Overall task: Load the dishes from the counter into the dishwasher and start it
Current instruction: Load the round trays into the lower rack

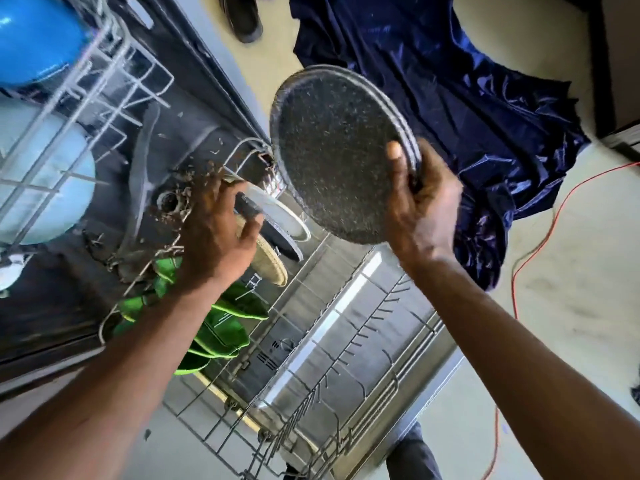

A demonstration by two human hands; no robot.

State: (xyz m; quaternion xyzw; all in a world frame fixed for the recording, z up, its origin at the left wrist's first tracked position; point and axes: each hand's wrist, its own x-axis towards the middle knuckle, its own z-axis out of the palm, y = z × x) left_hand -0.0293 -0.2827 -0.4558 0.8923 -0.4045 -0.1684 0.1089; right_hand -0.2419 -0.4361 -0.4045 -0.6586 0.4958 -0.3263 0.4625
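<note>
So right hand (420,202) pinches the speckled plate's (332,150) rim above the lower rack (346,358); left hand (216,233) grips a racked plate's (277,213) edge; rack's right half stands free.

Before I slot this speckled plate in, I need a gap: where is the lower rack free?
Free: the bare tines toward the rack's near end, past the green plates. Crowded: around the left hand, where the white plate and woven plate stand close together.

Plates (277,216) in lower rack (346,382), bowls (41,168) in upper rack (104,81) left
</note>
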